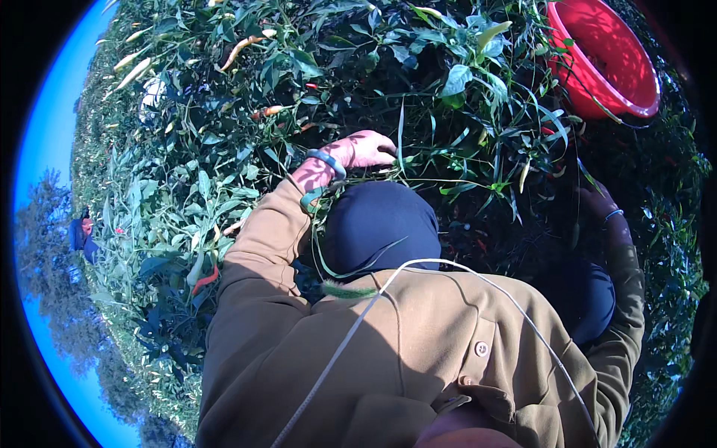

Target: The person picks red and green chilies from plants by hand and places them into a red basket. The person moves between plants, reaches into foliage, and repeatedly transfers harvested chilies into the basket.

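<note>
My left hand (364, 150), with a grey-green band at the wrist, reaches among pepper plants just beyond my knee. Its fingers bend down into leaves and long grass blades, and their tips are partly hidden. Over on the right, my right hand (596, 199) is in deep shade near the ground, its fingers too dark to make out. Between the hands hang pale chili peppers, one of them a yellowish pepper (525, 175). An orange-red pepper (268, 112) lies among leaves beyond my left hand.
A red plastic basin (605, 61) stands tilted at the upper right, beyond my right hand. Dense pepper plants (162, 207) fill the left side, with a red pepper (206, 280) low among them. Another person (84, 238) is far off at the left edge. A white cord (347, 341) crosses my chest.
</note>
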{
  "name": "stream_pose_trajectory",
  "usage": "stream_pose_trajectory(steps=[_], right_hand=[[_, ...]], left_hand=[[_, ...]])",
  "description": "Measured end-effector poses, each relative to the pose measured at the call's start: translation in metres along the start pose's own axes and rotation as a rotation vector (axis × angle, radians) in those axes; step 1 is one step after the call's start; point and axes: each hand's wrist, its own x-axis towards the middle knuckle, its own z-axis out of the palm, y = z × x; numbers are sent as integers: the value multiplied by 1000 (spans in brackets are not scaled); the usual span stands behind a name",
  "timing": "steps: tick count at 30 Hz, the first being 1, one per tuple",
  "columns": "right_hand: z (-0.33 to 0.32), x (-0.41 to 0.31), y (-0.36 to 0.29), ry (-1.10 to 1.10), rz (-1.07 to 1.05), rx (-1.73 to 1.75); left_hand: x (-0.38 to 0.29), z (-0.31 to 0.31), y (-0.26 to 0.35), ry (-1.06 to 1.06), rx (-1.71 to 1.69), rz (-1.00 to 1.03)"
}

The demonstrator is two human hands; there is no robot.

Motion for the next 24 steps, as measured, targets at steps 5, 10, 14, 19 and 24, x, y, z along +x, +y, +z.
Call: stream_pose_trajectory(steps=[5,10,14,19,24], right_hand=[[-7,-12,-95,-271,-180,-141],[32,-26,-203,-348,-292,-640],[74,-20,-265,-309,-494,-551],[112,9,-282,-147,-785,-638],[127,11,-268,-177,-726,-610]], left_hand=[[-13,8,-4,290,-548,-45],[-17,15,-11,574,-477,-75],[-14,18,-22,720,-716,-89],[3,12,-33,719,-769,-95],[5,20,-38,776,-888,-135]])
